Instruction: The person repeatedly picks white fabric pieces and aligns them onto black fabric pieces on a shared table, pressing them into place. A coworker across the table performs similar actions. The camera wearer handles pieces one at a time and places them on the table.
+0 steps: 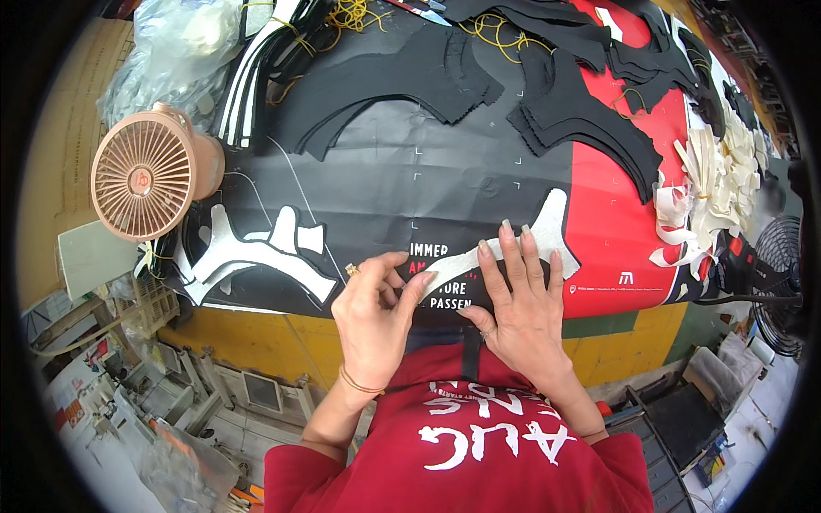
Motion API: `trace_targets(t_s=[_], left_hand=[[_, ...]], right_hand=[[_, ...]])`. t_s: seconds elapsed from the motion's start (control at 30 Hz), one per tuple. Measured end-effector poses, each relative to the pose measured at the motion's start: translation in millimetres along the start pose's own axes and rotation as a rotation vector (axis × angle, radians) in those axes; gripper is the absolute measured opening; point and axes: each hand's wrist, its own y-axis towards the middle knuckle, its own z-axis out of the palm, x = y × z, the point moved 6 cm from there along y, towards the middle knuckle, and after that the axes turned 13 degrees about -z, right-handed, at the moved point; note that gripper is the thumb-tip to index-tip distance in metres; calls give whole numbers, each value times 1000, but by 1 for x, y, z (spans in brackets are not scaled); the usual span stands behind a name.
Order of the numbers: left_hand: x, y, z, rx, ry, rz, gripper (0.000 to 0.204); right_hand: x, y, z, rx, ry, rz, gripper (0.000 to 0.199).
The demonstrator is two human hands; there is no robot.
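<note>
On the black part of the table covering lies a curved white-faced cut piece [552, 221] with a dark edge. My left hand [373, 309] pinches the end of its narrow white strip between thumb and fingers. Whether that strip is a loose backing layer or part of the piece, I cannot tell. Over the middle of the piece my right hand [523, 306] lies flat with its fingers spread, hiding some of it. Left of my hands rest several similar white cut pieces [256, 258] with dark edges, overlapping one another.
A pink fan [142, 177] stands at the left, beside clear plastic bags [184, 60]. Stacks of black cut pieces [389, 81] and yellow cord [355, 15] lie at the back. Crumpled off-white strips [705, 192] are heaped at the right, near a dark fan [778, 282].
</note>
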Motion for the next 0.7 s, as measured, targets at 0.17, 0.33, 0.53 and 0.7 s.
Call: trace_targets(t_s=[0.17,0.33,0.53,0.7], left_hand=[[2,-9,-3,-239,229,230,31],[11,-26,-7,-304,255,470,34],[35,-47,11,-127,534,485,52],[51,-45,16,-162,500,371,54]], right_hand=[[-1,0,0,-14,18,25,71],[1,1,0,20,5,14,75],[0,1,-3,-27,2,18,72],[1,2,-3,-45,16,17,73]])
